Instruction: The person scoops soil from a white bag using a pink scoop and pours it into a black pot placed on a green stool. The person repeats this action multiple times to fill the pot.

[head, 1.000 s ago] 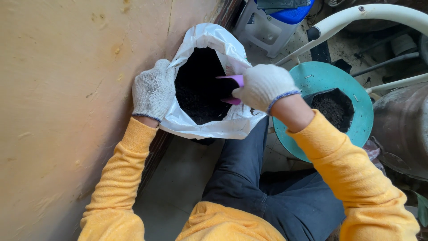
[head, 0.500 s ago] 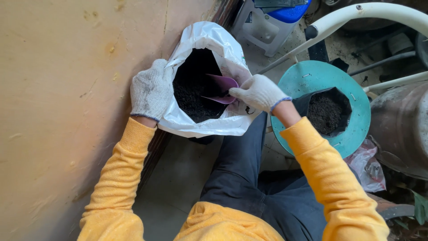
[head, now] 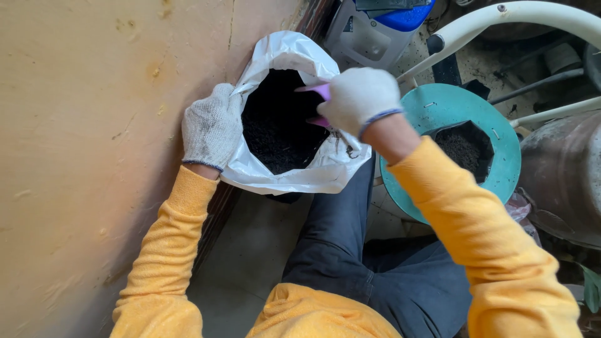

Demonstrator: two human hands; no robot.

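Soil (head: 278, 134), dark and crumbly, filled the white plastic bag (head: 294, 178) that stood open against the yellow wall (head: 81, 156). The person's left hand (head: 211, 128), in a white knit glove, was clamped on the bag's left rim, fingers curled over the plastic and holding the mouth wide. The right hand (head: 358, 99), gloved the same way, hovered over the bag's right edge with its fingers closed around a small purple scoop (head: 318, 94); only the scoop's tip and a bit of its lower edge showed past the glove, pointing in over the soil. Both arms wore yellow sleeves, and dark trousers (head: 350, 250) showed below the bag. Just to the right of the bag sat a teal round lid (head: 451, 116) with a black pot (head: 466, 147) of soil set in its middle. A white curved pipe (head: 532, 22) ran above it, and a blue-topped container (head: 375, 31) stood beyond the bag.
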